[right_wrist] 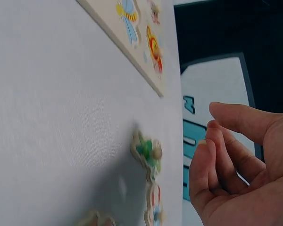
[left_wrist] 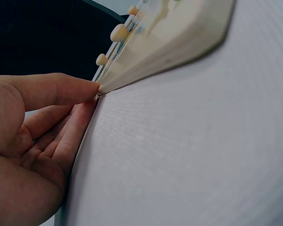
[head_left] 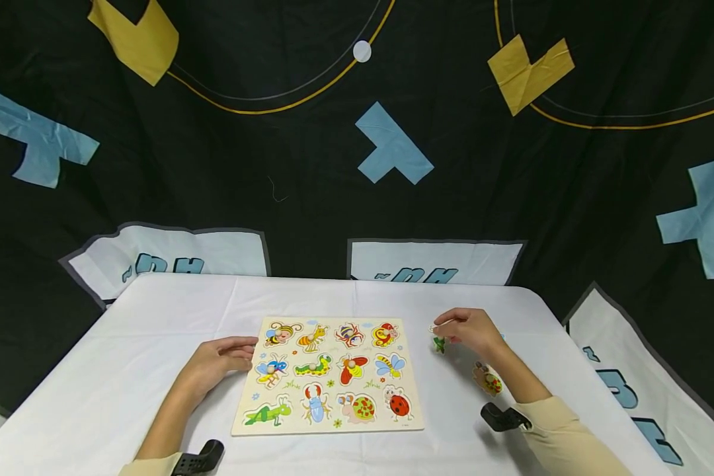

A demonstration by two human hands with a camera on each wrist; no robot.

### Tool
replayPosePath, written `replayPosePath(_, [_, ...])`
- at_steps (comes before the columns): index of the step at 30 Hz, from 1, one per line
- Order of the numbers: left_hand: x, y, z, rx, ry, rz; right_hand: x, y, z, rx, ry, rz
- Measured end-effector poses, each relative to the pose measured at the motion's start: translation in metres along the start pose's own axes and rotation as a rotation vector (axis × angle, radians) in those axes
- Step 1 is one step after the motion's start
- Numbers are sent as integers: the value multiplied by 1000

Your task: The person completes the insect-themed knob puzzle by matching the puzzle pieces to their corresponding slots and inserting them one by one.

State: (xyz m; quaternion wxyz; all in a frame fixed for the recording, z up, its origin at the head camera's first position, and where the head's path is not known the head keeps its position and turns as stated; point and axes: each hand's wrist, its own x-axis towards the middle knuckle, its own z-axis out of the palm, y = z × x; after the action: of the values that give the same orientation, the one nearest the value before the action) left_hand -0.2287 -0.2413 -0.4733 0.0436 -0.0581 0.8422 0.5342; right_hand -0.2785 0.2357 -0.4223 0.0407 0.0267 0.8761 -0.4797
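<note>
A wooden insect puzzle board [head_left: 327,426] lies on the white table. My left hand [head_left: 219,362] is at its left edge, and in the left wrist view the thumb [left_wrist: 61,89] and fingers touch that edge. My right hand [head_left: 469,330] hovers, fingers bent and nothing between them, over a loose green knobbed piece [right_wrist: 148,150]. Touching or close beside that piece is a red, white and blue piece [right_wrist: 154,200], mostly hidden by the hand in the head view. A loose snail piece [head_left: 487,379] lies under the right forearm.
Wooden knobs [left_wrist: 119,32] rise from pieces seated in the board, such as the caterpillar [head_left: 313,365]. The white table [head_left: 125,370] extends on both sides. A black cloth [head_left: 309,185] with blue and yellow shapes hangs behind it.
</note>
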Motion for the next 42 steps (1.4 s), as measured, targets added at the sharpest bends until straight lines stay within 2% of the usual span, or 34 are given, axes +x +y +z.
replayPosePath(4, [0,-1,-1,-17,-10,20,-1,3,-10,-38,14,13])
replayPosePath(13, [-1,0,0,7,-1,-5,1,16,-34,-44,15,58])
replayPosePath(21, [-1,0,0,21,12,-20,5,23,-52,-50,13,62])
replayPosePath(30, [-1,3,-2,21,8,-1,6,33,-65,-76,46,69])
replayPosePath(42, [-1,3,0,5,8,-25,10,58,-71,-92,97,100])
